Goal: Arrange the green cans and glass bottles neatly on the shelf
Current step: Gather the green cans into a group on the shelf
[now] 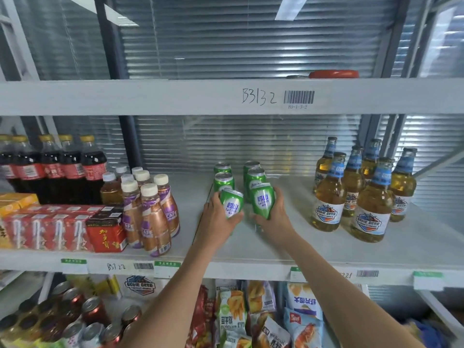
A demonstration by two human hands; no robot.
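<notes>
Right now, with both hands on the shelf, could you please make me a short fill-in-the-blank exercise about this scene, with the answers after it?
1. The left hand and the right hand each hold one ___ can.
2. Behind the two held cans stand ___ more green cans.
3. The glass bottles with blue neck labels stand to the ___ of the cans.
4. The handwritten code on the upper shelf edge reads ___.

Answers: green; four; right; B3132
</notes>
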